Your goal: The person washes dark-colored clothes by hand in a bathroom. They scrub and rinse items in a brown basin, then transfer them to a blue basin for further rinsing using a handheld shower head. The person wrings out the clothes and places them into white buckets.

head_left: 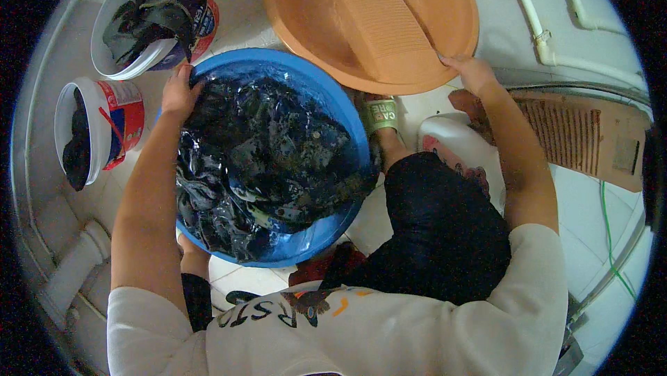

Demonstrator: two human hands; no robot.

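“Two basins share the person's grip: a blue basin (356, 126) and an orange basin (313, 25), both on the tiled floor (94, 206). How are the hands set?”

“The left hand (179, 96) has its fingers clamped on the blue basin's far left rim. The right hand (474, 76) pinches the orange basin's near right rim, though some of its fingers are hidden beneath.”

“And what fills the blue one?”

“Dark clothes (285, 150), heaped and glistening wet, spread nearly from wall to wall. Part of the heap reaches over the right rim.”

“Does the orange basin hold anything?”

“Only its own ribbed scrubbing panel (382, 18) shows inside. It sits just beyond the blue basin, toward the floor's far edge; whether their rims touch cannot be told.”

“What stands toward the floor's left edge?”

“A large bucket (154, 58) with dark garments (163, 11) draped over its rim, and nearer the person a smaller red-and-white bucket (130, 108) with dark cloth (78, 143) spilling out.”

“And on the right?”

“A brown ribbed washboard (618, 133), past the right forearm. The person's right foot, in a green slipper (381, 113), is just beside the blue basin.”
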